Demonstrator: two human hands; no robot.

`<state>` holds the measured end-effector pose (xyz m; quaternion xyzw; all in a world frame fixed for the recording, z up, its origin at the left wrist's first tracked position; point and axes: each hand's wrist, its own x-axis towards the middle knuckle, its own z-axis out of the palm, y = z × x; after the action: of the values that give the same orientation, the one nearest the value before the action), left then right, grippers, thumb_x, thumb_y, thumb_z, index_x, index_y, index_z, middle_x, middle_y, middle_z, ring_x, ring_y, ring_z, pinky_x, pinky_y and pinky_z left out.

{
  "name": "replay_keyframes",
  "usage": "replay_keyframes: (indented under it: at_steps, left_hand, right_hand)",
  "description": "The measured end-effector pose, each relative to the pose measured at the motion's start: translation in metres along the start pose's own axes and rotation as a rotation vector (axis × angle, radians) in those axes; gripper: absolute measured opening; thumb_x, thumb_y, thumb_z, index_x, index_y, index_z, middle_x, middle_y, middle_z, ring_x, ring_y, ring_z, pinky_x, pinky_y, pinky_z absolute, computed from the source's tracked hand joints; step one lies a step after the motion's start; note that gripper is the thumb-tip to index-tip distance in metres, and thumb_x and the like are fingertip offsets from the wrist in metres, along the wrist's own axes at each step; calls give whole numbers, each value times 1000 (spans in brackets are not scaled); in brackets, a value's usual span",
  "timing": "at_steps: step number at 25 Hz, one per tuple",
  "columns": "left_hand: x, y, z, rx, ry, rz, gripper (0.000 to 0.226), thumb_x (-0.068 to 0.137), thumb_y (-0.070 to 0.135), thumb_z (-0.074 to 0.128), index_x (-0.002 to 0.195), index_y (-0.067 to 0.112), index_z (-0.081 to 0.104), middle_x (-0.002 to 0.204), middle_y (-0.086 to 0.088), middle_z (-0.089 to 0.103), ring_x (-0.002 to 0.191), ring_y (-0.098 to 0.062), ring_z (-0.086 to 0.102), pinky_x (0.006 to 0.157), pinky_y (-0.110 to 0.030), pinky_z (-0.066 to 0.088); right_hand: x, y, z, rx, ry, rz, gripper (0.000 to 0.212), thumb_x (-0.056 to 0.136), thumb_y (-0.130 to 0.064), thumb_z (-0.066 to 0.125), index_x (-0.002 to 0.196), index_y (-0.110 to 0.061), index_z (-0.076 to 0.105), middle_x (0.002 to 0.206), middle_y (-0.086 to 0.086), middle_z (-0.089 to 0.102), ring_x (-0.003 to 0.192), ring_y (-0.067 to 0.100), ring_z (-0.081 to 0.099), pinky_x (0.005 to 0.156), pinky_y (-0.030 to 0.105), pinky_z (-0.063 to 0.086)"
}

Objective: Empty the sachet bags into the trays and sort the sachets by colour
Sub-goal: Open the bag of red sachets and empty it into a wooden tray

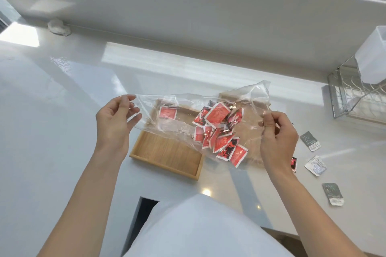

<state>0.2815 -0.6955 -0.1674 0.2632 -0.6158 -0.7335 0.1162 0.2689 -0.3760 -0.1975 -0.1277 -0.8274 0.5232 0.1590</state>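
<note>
Bag [188, 115] stretched between your hands above the trays, mouth not clearly visible. Left hand [116, 120] pinches the left edge of the film, thumb against fingers; right hand [277, 131] pinches the right edge the same way. Red sachets [219, 129] bunch low in the right half, one stray red [167, 112] at left.

Near tray [167, 152] sits under the bag, bare; a second tray [248, 131] shows through the film behind the sachets.

Risk: the load hangs over the gap between the trays, so a tip there would likely scatter reds onto the worktop [62, 131]. Grey sachets [310, 143] already lie loose near its right edge; reds falling there would mix with them. The film looks slippery, so a thin pinch could let go.
</note>
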Motion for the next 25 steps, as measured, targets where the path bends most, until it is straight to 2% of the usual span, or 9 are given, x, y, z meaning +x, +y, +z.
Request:
replay_keyframes:
  at_steps: [2, 4, 5, 10, 14, 16, 18, 21, 25]
  left_hand:
    - [0, 1, 1, 5, -3, 6, 21, 103, 23, 49, 96, 15, 68, 77, 6, 56, 73, -8, 58, 76, -24, 54]
    - [-1, 1, 3, -9, -1, 11, 21, 103, 23, 50, 96, 15, 68, 77, 6, 55, 71, -7, 58, 76, -24, 54]
    - [-1, 2, 4, -11, 0, 17, 21, 103, 23, 50, 96, 15, 68, 77, 6, 55, 71, -7, 58, 76, -24, 54]
    - [1, 5, 3, -21, 20, 38, 22, 103, 21, 49, 94, 16, 68, 77, 6, 56, 72, -7, 58, 76, -24, 54]
    - [1, 6, -2, -54, 51, 42, 21, 103, 21, 49, 95, 15, 67, 75, 7, 56, 71, -7, 57, 76, -24, 54]
    - [3, 8, -5, -50, 58, 68, 20, 103, 22, 49, 94, 16, 66, 74, 7, 56, 71, -7, 57, 77, -23, 55]
    - [5, 6, -6, -34, 51, 46, 21, 103, 20, 49, 94, 15, 67, 75, 6, 56, 71, -7, 58, 75, -24, 55]
    - [8, -2, -4, -40, 64, 14, 22, 103, 20, 48, 93, 15, 67, 75, 5, 55, 71, -7, 58, 75, -24, 54]
    - [9, -4, -3, -58, 42, 1, 22, 103, 20, 48, 92, 15, 68, 77, 5, 56, 70, -6, 59, 76, -24, 56]
  right_hand:
    - [0, 0, 0, 22, 1, 19, 22, 99, -22, 52, 78, -24, 60, 71, -2, 61, 69, 15, 54, 84, 47, 52]
    - [0, -5, -1, 16, 17, -1, 23, 100, -19, 53, 79, -24, 58, 71, -5, 59, 65, 9, 51, 67, 28, 45]
    - [0, -6, -1, 19, 21, -9, 21, 100, -18, 52, 81, -22, 59, 73, -4, 59, 65, 7, 50, 65, 26, 41]
    - [-1, -11, 1, 46, 52, -17, 17, 100, -15, 52, 85, -18, 60, 74, -8, 57, 66, 2, 50, 66, 25, 40]
    - [-5, -20, 4, 90, 86, -85, 25, 100, -20, 52, 81, -35, 57, 75, -1, 57, 67, 19, 50, 63, 36, 43]
    - [-1, -23, 5, 37, 39, -79, 26, 100, -23, 52, 79, -38, 56, 74, -9, 60, 67, 12, 53, 78, 48, 51]
    - [2, -21, 6, -16, 17, -68, 23, 99, -22, 52, 79, -32, 59, 72, -16, 63, 65, 1, 55, 94, 55, 48]
    - [4, -24, 8, 49, 49, -44, 22, 100, -18, 52, 79, -24, 58, 69, -13, 59, 66, 2, 51, 70, 29, 44]
    - [3, -23, 11, 124, 110, 15, 21, 101, -16, 51, 81, -19, 58, 71, -12, 56, 67, 3, 51, 65, 19, 40]
